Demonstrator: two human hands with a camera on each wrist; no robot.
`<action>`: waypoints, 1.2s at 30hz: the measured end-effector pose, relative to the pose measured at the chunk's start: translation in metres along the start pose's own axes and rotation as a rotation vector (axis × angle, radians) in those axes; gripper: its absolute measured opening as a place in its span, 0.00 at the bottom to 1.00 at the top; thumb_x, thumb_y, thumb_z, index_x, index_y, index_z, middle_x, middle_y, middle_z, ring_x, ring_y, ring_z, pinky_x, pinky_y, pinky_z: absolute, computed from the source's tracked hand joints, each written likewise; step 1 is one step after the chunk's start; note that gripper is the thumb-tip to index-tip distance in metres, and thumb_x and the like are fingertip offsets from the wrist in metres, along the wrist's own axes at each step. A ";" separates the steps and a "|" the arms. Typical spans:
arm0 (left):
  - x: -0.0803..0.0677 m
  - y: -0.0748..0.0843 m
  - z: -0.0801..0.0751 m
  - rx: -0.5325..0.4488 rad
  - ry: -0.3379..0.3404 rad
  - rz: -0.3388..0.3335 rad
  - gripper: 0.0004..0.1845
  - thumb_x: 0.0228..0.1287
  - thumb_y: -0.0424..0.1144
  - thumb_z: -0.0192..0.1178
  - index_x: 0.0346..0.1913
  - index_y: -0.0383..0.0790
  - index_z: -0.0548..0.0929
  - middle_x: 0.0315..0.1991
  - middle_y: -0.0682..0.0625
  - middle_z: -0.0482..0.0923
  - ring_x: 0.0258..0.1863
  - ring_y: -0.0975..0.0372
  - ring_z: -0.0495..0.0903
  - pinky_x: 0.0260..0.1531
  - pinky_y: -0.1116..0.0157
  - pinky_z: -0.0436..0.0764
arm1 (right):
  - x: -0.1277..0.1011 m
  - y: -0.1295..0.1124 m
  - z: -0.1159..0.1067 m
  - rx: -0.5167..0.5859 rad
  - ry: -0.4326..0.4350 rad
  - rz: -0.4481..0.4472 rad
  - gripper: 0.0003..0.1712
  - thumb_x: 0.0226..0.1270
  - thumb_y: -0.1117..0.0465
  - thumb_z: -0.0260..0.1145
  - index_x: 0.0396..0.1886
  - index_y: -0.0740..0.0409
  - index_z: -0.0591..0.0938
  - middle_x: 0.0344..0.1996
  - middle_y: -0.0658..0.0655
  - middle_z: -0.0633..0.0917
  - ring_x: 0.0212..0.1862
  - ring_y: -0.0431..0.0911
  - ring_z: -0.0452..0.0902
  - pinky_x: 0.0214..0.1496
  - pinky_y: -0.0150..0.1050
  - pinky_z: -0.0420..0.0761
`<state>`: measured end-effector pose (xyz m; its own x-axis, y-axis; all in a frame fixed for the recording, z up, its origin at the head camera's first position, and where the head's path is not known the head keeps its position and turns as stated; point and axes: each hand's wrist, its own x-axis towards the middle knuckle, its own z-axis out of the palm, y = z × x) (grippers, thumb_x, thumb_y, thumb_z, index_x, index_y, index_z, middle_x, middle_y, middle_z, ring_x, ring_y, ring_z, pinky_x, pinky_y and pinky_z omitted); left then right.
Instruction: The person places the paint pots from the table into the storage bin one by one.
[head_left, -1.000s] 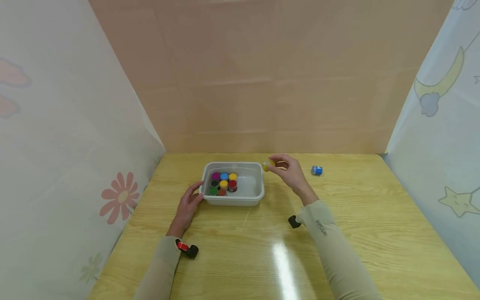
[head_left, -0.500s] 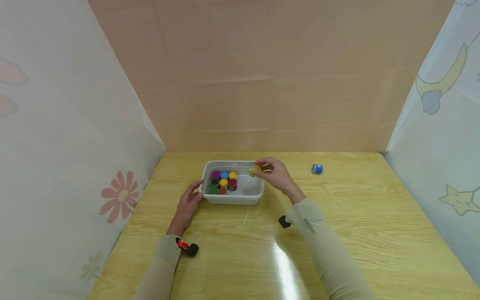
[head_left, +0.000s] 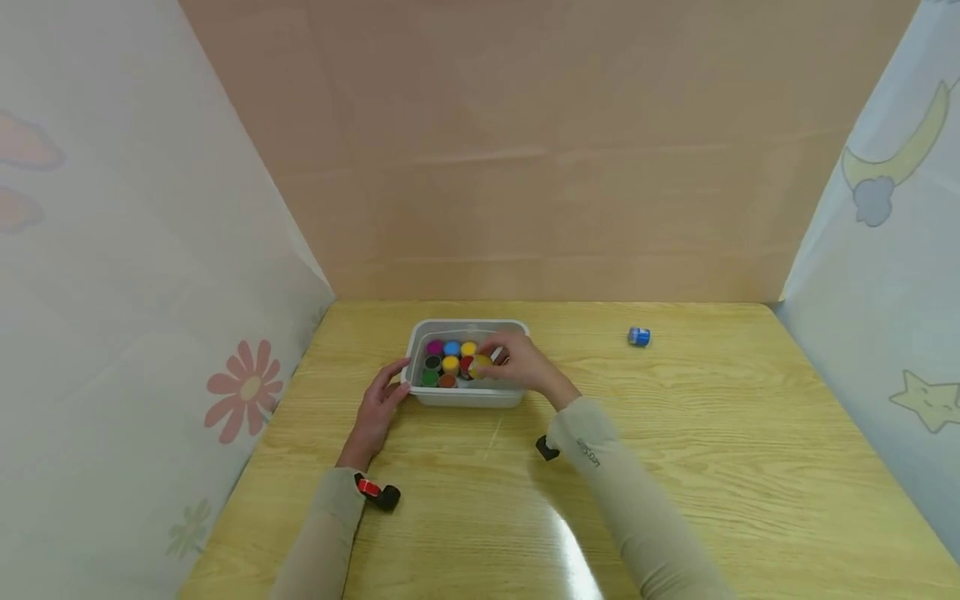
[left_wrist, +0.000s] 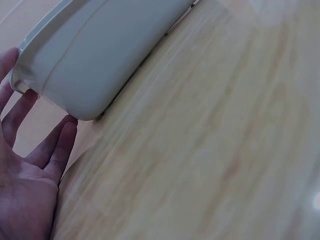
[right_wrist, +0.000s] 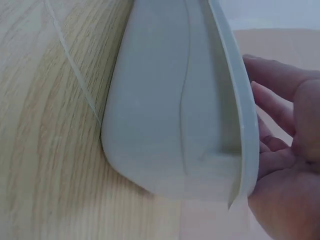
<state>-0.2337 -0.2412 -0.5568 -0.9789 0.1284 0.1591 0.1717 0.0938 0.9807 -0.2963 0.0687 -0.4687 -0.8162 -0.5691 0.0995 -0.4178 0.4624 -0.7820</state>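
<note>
A white plastic tub (head_left: 468,392) stands on the table, holding several small paint pots in its left half, among them purple (head_left: 435,347), blue (head_left: 452,348), green (head_left: 430,378) and red (head_left: 466,364) ones. Inside the tub, beside the red pot, my right hand (head_left: 525,365) pinches a yellow paint pot (head_left: 481,365) between thumb and fingers. My left hand (head_left: 375,410) rests against the tub's left end; in the left wrist view its extended fingers (left_wrist: 22,112) touch the rim and wall. From the right wrist, the tub wall (right_wrist: 150,100) hides the pots.
A blue paint pot (head_left: 639,336) lies on its side on the wooden table (head_left: 712,417), right of the tub. A brown backdrop (head_left: 480,167) rises behind the table, with patterned white sheets at both sides.
My right hand has carried the yellow pot leftward from beyond the tub's right rim, over it and down into the tub. The left hand stays at the tub's left end.
</note>
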 end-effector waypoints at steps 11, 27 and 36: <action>0.005 0.002 -0.001 0.025 0.002 -0.005 0.27 0.81 0.48 0.55 0.77 0.51 0.68 0.80 0.48 0.60 0.74 0.45 0.70 0.62 0.77 0.72 | 0.018 -0.010 0.014 -0.198 -0.095 0.026 0.11 0.64 0.61 0.77 0.46 0.53 0.89 0.46 0.53 0.88 0.47 0.48 0.84 0.47 0.38 0.85; -0.001 0.004 0.002 0.017 -0.001 -0.008 0.27 0.80 0.47 0.56 0.77 0.49 0.69 0.80 0.46 0.60 0.73 0.44 0.71 0.60 0.77 0.74 | 0.025 -0.003 0.031 -0.188 -0.130 0.082 0.12 0.61 0.67 0.77 0.43 0.52 0.90 0.42 0.50 0.88 0.47 0.46 0.81 0.47 0.37 0.83; -0.002 0.005 0.004 0.014 0.017 -0.016 0.26 0.80 0.45 0.56 0.77 0.49 0.69 0.80 0.47 0.60 0.73 0.43 0.71 0.60 0.77 0.75 | 0.028 -0.005 0.031 -0.223 -0.143 0.096 0.14 0.61 0.68 0.78 0.46 0.52 0.90 0.44 0.50 0.87 0.49 0.48 0.80 0.54 0.42 0.81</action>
<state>-0.2308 -0.2373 -0.5521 -0.9832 0.1103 0.1453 0.1573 0.1098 0.9814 -0.3040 0.0291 -0.4810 -0.7986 -0.5980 -0.0686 -0.4316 0.6484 -0.6271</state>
